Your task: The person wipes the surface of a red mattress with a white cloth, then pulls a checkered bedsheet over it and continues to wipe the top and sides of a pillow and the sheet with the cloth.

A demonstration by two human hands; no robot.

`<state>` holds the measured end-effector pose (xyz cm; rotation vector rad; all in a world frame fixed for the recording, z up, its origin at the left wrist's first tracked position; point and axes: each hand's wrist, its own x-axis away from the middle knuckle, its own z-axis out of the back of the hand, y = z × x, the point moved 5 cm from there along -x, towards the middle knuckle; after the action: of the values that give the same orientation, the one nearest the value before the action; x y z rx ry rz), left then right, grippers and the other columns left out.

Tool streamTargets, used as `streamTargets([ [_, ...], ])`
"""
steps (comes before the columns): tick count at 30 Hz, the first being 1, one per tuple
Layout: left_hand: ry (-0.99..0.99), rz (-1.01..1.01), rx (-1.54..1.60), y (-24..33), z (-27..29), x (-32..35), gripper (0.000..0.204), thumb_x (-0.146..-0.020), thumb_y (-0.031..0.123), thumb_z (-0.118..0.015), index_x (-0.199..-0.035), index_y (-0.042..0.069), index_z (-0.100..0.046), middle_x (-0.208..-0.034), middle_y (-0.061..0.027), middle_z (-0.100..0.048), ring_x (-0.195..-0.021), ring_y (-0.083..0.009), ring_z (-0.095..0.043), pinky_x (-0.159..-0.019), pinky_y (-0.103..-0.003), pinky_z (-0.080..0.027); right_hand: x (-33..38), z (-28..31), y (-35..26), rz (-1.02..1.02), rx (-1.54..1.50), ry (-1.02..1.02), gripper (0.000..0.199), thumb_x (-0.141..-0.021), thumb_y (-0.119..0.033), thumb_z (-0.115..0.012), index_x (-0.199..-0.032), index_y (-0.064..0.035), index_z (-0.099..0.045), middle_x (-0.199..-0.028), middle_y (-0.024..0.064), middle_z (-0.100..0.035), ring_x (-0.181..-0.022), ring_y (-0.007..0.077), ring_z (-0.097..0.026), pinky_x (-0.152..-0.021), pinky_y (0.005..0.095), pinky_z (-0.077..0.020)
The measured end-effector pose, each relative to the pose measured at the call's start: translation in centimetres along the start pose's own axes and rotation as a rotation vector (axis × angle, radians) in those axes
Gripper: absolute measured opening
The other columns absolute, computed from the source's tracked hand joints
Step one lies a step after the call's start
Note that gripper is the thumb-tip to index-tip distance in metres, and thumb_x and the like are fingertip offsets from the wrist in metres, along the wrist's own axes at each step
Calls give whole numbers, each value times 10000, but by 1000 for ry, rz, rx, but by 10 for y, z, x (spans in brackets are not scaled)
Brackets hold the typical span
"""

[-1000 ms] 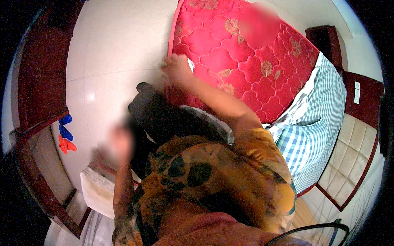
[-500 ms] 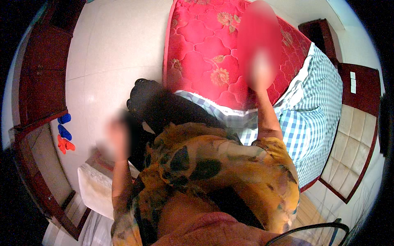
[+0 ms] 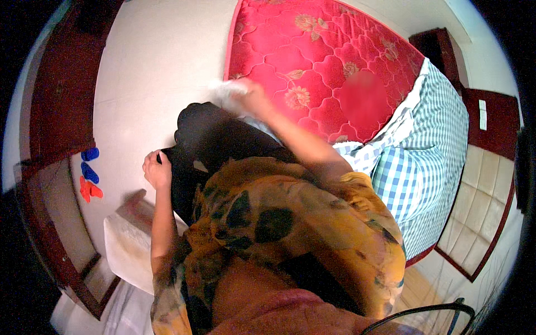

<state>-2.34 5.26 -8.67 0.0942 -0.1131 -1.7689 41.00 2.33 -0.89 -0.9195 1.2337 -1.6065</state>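
At the near left corner of the red floral mattress (image 3: 298, 72), my right hand (image 3: 255, 100) is closed on a white cloth (image 3: 228, 94). Hand and cloth are smeared by motion; whether the cloth joins the bedding is unclear. My left hand (image 3: 158, 170) is beside my left knee, fingers curled, with a bit of black trouser fabric (image 3: 174, 167) between thumb and fingers. A blue-and-white checked sheet (image 3: 410, 173) lies folded back over the right part of the bed. Its white edge (image 3: 396, 120) is bunched along the red mattress, and my right forearm crosses in front of it.
A cream stool-like block (image 3: 125, 245) stands by my left elbow. Blue slippers (image 3: 89, 172) and red slippers (image 3: 89, 190) lie on the pale floor, near a dark wooden cabinet (image 3: 61, 111). A padded headboard (image 3: 474, 195) stands to the right. A blurred patch covers part of the mattress.
My right hand has swept from the middle of the mattress left to its near corner, carrying something white. My left hand stays beside the knee, now more clearly visible.
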Motion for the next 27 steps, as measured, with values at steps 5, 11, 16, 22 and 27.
streamTargets([
  [5,112,34,-10,-3,6,7,287,-869,336,-514,-1040,161,-663,-1185,-58,-576,-1106,-286,-509,-925,-432,-421,-2,44,-84,-321,-1169,19,419,-968,-256,-331,-1266,4,-470,-1212,153,-574,-1081,294,-577,-961,429,-449],
  [11,-23,259,88,70,94,1,280,-861,334,-528,-1047,175,-665,-1185,-52,-576,-1117,-277,-502,-928,-426,-418,2,59,-108,-230,-1648,-329,514,-932,-319,-308,-1297,22,-431,-1269,241,-505,-1150,408,-505,-1002,526,-400],
  [16,-34,294,97,70,98,6,279,-856,331,-535,-1050,177,-664,-1193,-46,-570,-1134,-272,-491,-944,-433,-400,0,55,-115,-249,-1558,-294,584,-897,-366,-319,-1341,5,-398,-1291,262,-480,-1164,439,-484,-983,556,-406],
  [22,66,131,67,20,42,11,284,-854,328,-537,-1061,179,-663,-1206,-49,-565,-1147,-269,-484,-952,-438,-392,5,61,-122,-211,-1480,-217,451,-909,-221,-404,-1309,-16,-435,-1238,211,-543,-1120,364,-546,-988,520,-418],
  [27,3,271,118,63,101,8,285,-855,323,-533,-1058,171,-664,-1216,-59,-566,-1145,-278,-491,-950,-426,-403,8,83,-125,-98,-1199,-43,409,-898,-147,-509,-1261,35,-459,-1194,186,-574,-1052,318,-590,-929,438,-476],
])
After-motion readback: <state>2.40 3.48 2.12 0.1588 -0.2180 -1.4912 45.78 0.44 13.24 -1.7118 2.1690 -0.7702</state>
